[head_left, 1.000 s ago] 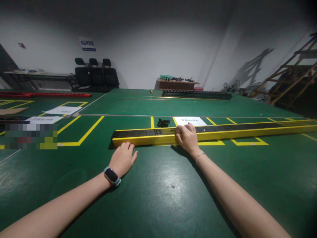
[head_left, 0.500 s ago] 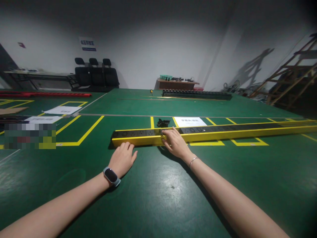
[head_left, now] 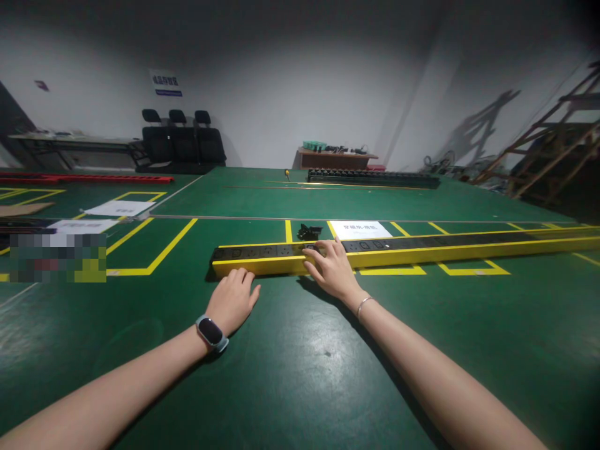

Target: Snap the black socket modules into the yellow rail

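A long yellow power strip [head_left: 276, 267] with a black socket face lies across the green table, running off to the right. My left hand [head_left: 232, 300], with a watch on its wrist, lies flat with its fingertips against the strip's front side near the left end. My right hand [head_left: 334, 265] reaches over the strip farther right. Its fingers are bent and apart over the socket face, with the thumb by the front side; whether the fingertips touch is hard to see. Just behind the strip sits a small heap of black parts [head_left: 309, 232].
A white paper sign [head_left: 360, 230] lies behind the strip, among yellow tape marks. Farther back are a black slotted rail [head_left: 372, 179] and a small yellow-handled tool [head_left: 287, 174]. Red bars [head_left: 117, 179] and papers [head_left: 119, 208] lie at the left. A wooden ladder [head_left: 553, 137] stands at right.
My right hand's fingers have spread and lifted slightly, the index shifting a little left along the strip. My left hand and the strip stay in place.
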Motion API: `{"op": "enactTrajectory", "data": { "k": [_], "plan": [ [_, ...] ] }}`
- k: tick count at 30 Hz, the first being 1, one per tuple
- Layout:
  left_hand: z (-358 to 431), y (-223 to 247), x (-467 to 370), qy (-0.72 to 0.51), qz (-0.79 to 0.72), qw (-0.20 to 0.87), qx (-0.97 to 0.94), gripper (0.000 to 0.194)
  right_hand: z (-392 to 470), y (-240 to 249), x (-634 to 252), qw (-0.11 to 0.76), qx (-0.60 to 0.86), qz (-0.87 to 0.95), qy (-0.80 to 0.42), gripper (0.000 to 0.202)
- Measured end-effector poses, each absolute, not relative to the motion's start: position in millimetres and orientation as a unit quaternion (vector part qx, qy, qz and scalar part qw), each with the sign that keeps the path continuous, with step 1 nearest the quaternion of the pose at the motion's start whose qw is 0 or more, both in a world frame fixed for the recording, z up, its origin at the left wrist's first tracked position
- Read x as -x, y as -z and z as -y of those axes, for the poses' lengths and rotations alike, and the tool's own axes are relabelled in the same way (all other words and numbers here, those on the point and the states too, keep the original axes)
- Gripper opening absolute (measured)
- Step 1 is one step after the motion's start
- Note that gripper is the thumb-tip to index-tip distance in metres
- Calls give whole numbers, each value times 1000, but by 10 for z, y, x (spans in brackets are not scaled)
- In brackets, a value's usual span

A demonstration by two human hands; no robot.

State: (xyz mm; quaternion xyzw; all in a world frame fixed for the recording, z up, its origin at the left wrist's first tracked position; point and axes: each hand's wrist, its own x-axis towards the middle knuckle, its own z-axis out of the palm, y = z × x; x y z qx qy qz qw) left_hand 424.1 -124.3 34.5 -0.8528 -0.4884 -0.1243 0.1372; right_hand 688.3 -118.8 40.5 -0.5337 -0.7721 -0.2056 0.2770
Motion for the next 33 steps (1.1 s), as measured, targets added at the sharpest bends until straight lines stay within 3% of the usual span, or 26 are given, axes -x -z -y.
{"op": "enactTrajectory", "data": {
  "k": [12, 20, 33],
  "plan": [
    [1249, -346, -4237, 125, 489, 139, 852, 33, 1112, -391, -7060, 294, 547, 746, 241, 26],
    [1247, -348, -4228, 125, 489, 136, 852, 32, 1079, -383, -7202, 353, 576, 702, 228, 24],
    [1259, -354, -4253, 125, 487, 151, 851, 32, 1269, -423, -6346, 274, 438, 849, 111, 47]
  ]
}}
